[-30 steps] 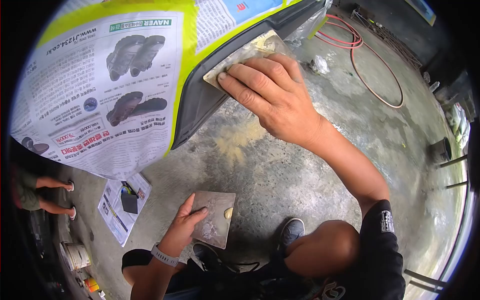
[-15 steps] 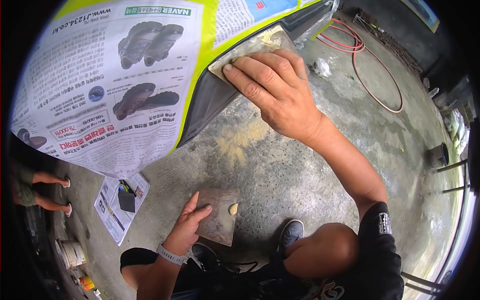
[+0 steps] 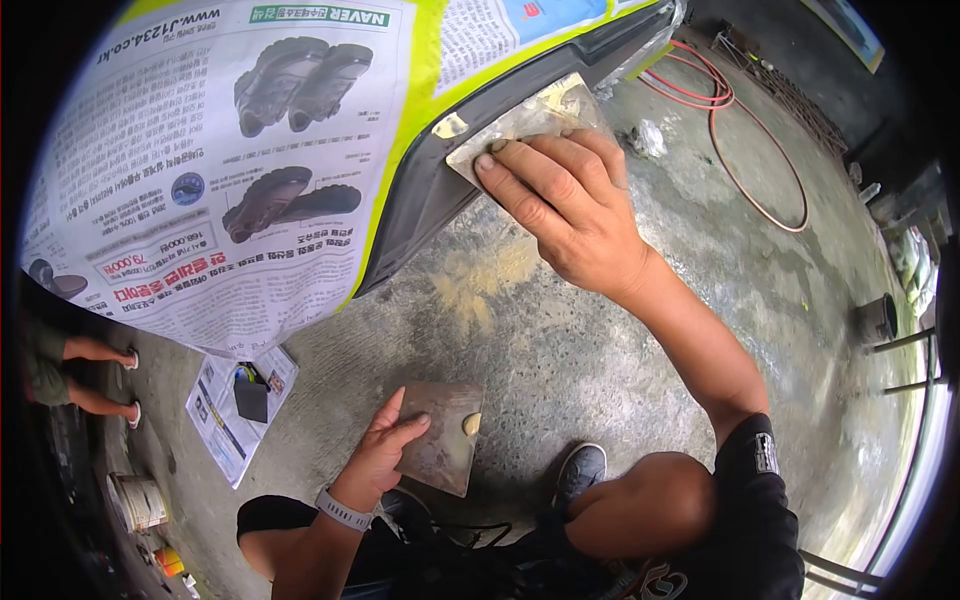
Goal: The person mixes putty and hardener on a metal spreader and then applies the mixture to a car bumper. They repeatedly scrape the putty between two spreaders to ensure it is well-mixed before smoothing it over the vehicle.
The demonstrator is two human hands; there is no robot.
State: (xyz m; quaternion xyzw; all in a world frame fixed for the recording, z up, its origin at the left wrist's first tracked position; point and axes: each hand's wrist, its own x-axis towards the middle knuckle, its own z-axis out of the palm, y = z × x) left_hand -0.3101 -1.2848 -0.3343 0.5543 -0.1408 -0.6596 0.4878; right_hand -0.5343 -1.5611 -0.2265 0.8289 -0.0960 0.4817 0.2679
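Note:
My right hand (image 3: 565, 200) grips a thin, flat putty spreader (image 3: 515, 125), fingers pressed on its face. Pale yellow putty smears the spreader's far part, and its edge lies along the dark bumper trim (image 3: 415, 185). Just left of the spreader, a small putty patch (image 3: 450, 126) shows on that trim. Lower down, my left hand (image 3: 378, 450) pinches a square mixing plate (image 3: 438, 445) between thumb and fingers. One dab of putty (image 3: 471, 424) sits at the plate's right edge. Yellow-green masking tape (image 3: 398, 130) borders the trim, with newspaper (image 3: 220, 130) covering the panel beside it.
Yellowish dust (image 3: 485, 280) marks the concrete floor under the trim. A newspaper sheet (image 3: 215, 425) with a dark object (image 3: 252, 402) lies left. Another person's legs (image 3: 95, 375) show at far left. A red hose (image 3: 755, 165) coils at upper right; a dark bucket (image 3: 877, 318) stands right.
My right hand and the spreader have shifted a little down and right, uncovering the putty patch on the trim. My left hand and the plate have barely moved.

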